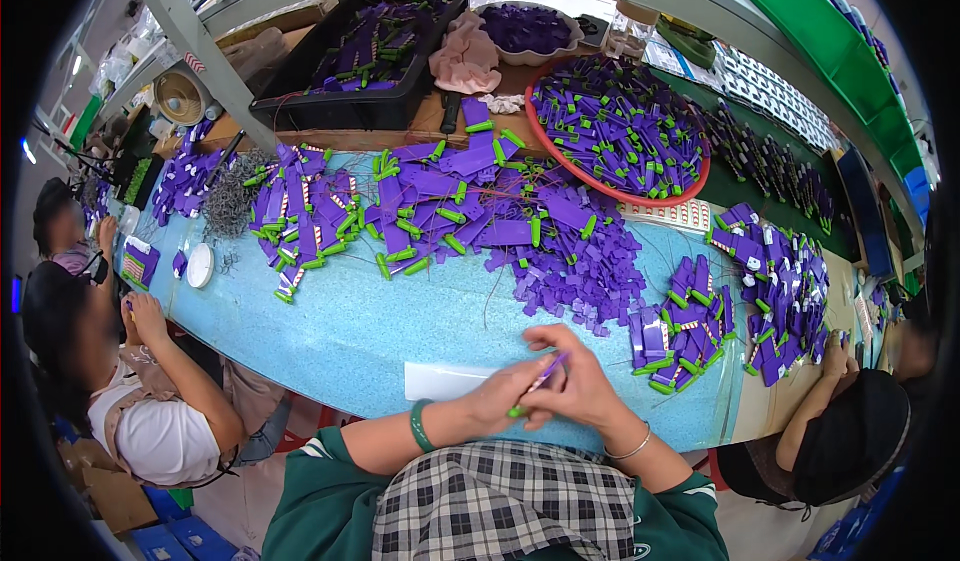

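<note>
Both my hands meet low over the middle of the blue table (300, 326). Between them is a small flat purple piece with a bright green end (552, 369). My left hand (496, 398) has its fingers closed around the piece near the green end. The fingers and thumb of my right hand (578, 386) pinch the purple part, its index finger bent above. A white flat strip (440, 381) lies under my left hand. Just beyond my hands is a heap of loose small purple pieces (580, 286). To their right sits a pile of purple-and-green parts (685, 326).
More purple-and-green parts (435, 196) spread along the back. A red round basket (655, 202), black tray (330, 111) and white bowl (535, 58) stand behind. Tangled wire (235, 196) lies left. A metal shelf post (210, 71) rises there. People sit at left (165, 421) and right (840, 441).
</note>
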`<control>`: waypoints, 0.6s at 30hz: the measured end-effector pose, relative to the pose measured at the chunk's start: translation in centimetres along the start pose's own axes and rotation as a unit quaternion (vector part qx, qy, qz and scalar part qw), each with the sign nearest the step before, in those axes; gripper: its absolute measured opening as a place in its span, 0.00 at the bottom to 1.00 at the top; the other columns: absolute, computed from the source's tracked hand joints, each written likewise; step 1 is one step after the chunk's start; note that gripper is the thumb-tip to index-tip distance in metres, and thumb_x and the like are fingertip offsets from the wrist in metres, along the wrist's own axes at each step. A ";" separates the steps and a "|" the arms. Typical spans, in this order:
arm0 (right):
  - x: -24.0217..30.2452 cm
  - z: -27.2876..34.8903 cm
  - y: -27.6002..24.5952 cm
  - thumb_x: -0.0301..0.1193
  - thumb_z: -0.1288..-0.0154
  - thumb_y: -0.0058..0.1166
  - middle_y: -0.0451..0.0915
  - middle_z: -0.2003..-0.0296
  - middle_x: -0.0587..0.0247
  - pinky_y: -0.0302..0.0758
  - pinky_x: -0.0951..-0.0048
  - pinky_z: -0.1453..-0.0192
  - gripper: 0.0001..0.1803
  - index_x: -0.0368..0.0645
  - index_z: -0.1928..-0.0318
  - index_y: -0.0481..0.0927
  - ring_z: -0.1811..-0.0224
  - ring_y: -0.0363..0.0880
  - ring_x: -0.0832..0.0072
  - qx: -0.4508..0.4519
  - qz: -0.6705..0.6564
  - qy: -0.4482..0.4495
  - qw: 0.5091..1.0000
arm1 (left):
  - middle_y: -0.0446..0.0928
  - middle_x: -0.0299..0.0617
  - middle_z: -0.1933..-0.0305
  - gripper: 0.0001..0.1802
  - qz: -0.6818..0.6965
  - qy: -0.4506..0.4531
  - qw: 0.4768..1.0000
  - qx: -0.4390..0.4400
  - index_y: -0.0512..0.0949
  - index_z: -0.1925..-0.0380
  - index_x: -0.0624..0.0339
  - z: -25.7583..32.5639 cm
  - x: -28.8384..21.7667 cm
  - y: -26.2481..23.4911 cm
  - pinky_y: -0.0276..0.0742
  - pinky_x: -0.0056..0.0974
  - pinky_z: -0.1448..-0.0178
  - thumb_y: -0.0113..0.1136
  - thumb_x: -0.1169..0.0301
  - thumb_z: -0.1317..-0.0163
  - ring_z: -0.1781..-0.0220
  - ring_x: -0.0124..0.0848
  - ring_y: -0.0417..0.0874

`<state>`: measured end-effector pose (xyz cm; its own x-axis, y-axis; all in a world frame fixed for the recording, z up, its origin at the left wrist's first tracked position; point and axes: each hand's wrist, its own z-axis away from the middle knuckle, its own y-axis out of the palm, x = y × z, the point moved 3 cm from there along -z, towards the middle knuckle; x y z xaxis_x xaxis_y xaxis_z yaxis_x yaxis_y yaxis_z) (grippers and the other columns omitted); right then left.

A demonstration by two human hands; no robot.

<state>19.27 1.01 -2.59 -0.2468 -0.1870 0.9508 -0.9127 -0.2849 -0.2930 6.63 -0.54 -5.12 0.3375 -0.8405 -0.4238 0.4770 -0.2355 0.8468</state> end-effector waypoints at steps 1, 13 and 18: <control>0.5 -0.2 0.0 0.37 0.57 0.71 0.78 0.57 0.57 0.74 0.69 0.50 0.31 0.37 0.52 0.77 0.54 0.78 0.68 0.042 0.031 -0.017 0.999 | 0.66 0.36 0.82 0.22 0.069 -0.057 0.996 0.002 0.70 0.67 0.57 -0.3 0.8 -0.1 0.61 0.30 0.80 0.38 0.50 0.28 0.84 0.25 0.65; -0.3 0.8 -0.7 0.37 0.34 0.50 0.80 0.54 0.51 0.71 0.66 0.44 0.19 0.32 0.55 0.80 0.51 0.78 0.68 -0.010 -0.406 0.086 0.910 | 0.74 0.38 0.74 0.14 -0.259 0.054 0.964 0.017 0.70 0.67 0.63 1.0 -2.3 1.4 0.70 0.29 0.72 0.49 0.61 0.30 0.74 0.25 0.76; -1.1 0.8 -1.9 0.38 0.35 0.52 0.78 0.52 0.56 0.70 0.67 0.44 0.20 0.36 0.50 0.77 0.48 0.76 0.72 -0.020 -0.406 0.145 0.902 | 0.76 0.45 0.56 0.13 -0.717 0.560 0.415 -0.012 0.71 0.64 0.57 3.5 -7.2 4.0 0.78 0.41 0.54 0.64 0.74 0.48 0.57 0.41 0.81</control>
<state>21.53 1.04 -3.21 0.4385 0.3230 0.8387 -0.8408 -0.1822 0.5098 3.24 2.89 2.46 -0.1479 0.9128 -0.3807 0.8425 -0.0852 -0.5318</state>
